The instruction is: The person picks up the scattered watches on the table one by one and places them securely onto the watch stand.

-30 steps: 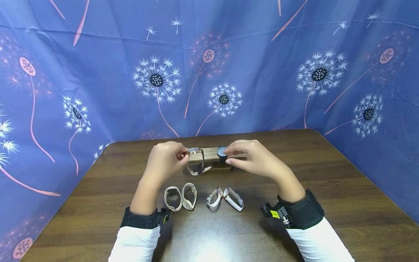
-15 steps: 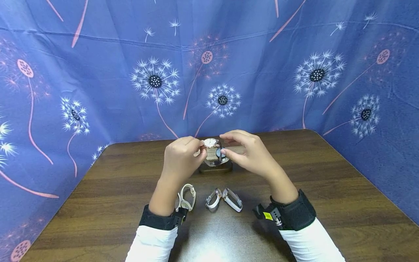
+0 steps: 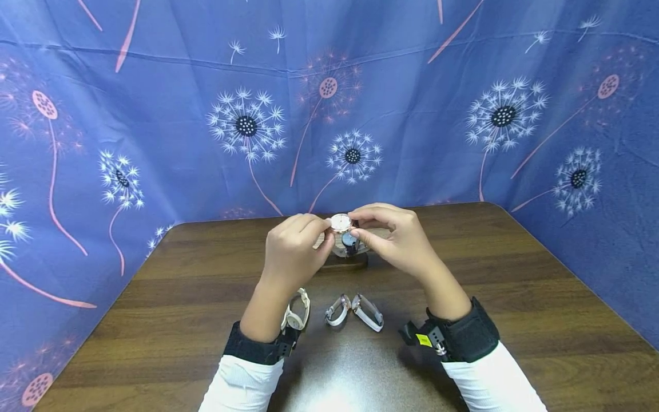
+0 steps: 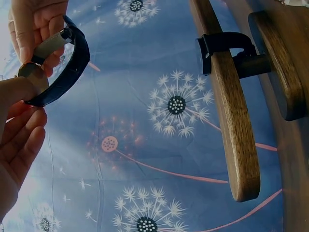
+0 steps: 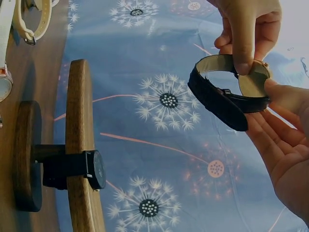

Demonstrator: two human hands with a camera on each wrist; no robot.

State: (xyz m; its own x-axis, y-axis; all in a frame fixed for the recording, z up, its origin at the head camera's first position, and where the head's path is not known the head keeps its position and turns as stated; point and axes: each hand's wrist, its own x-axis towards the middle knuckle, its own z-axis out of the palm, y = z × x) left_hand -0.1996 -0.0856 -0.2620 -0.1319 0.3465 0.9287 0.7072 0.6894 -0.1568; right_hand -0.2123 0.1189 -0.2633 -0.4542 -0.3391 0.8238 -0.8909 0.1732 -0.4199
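Observation:
A wristwatch (image 3: pixel 341 222) with a pale dial, rose-gold rim and dark strap is held up level in front of the stand. My left hand (image 3: pixel 293 249) pinches its case from the left. From the right, my right hand (image 3: pixel 396 234) pinches the other side between thumb and fingers. The buckled strap (image 5: pixel 217 104) forms a loop below the case, with a paler inner face. Behind it, a wooden watch stand (image 4: pixel 236 130) carries a black watch (image 5: pixel 96 169) wrapped round its crossbar. The held watch and hands partly cover the stand in the head view.
On the wooden table (image 3: pixel 180 297), a cream-strapped watch (image 3: pixel 297 320) lies partly behind my left wrist. Two smaller watches with light straps, the left one (image 3: pixel 337 312) and right one (image 3: pixel 367 313), sit nearer the middle. A blue dandelion-print cloth (image 3: pixel 412 114) hangs behind.
My left hand has brought the watch rightward from the stand's left end to its middle. My right hand has moved from the black watch to pinch the held watch's case.

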